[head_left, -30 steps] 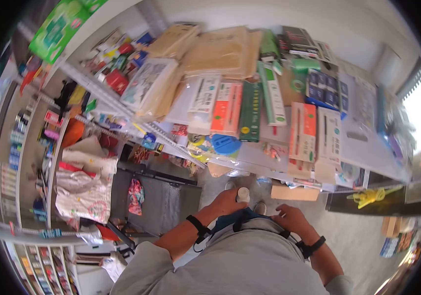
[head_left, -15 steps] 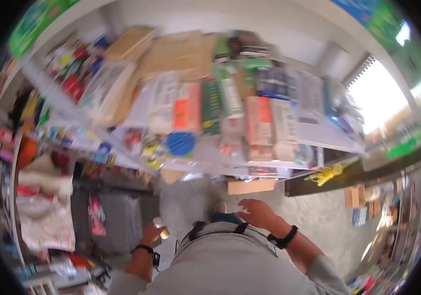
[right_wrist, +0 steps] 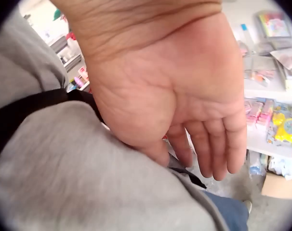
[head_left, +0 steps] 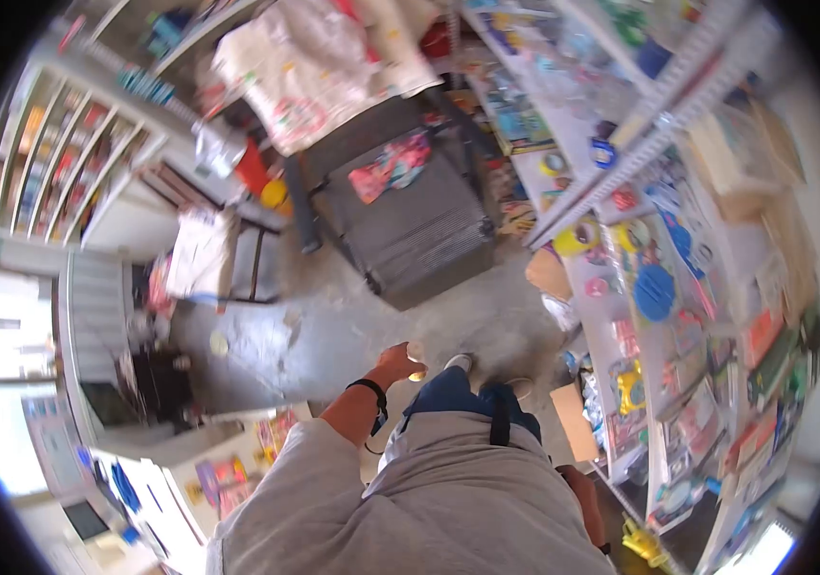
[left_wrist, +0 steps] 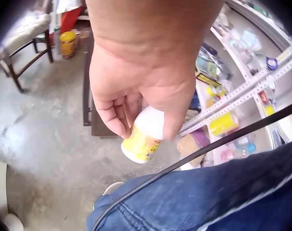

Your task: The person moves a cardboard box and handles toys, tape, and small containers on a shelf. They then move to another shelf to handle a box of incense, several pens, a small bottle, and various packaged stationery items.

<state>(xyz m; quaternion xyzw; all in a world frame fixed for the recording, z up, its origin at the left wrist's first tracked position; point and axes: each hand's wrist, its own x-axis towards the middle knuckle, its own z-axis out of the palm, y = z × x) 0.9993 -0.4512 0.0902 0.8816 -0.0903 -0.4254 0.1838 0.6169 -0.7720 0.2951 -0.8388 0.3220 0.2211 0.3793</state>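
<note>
My left hand (head_left: 394, 365) is out in front of my body at waist height, above the floor. It grips a small white bottle (left_wrist: 144, 134) with a yellow label between thumb and fingers, as the left wrist view shows; the bottle hangs tilted, its upper part hidden in the hand. Beside my hip, the right hand (right_wrist: 170, 91) hangs with its fingers loosely straight and nothing in them, near the grey shirt (right_wrist: 73, 163). In the head view most of that hand is hidden beside the shirt.
A dark folding chair (head_left: 410, 230) with a colourful cloth stands ahead. Shelves (head_left: 611, 345) crowded with packaged goods run along the right, a cardboard box (head_left: 575, 422) at their foot. A smaller chair (head_left: 204, 254) stands further left on the concrete floor (head_left: 304, 335).
The body and head have turned left, from the shelf toward the chair and open floor. The left hand has carried the bottle out from the waist; the right hand has dropped to the side.
</note>
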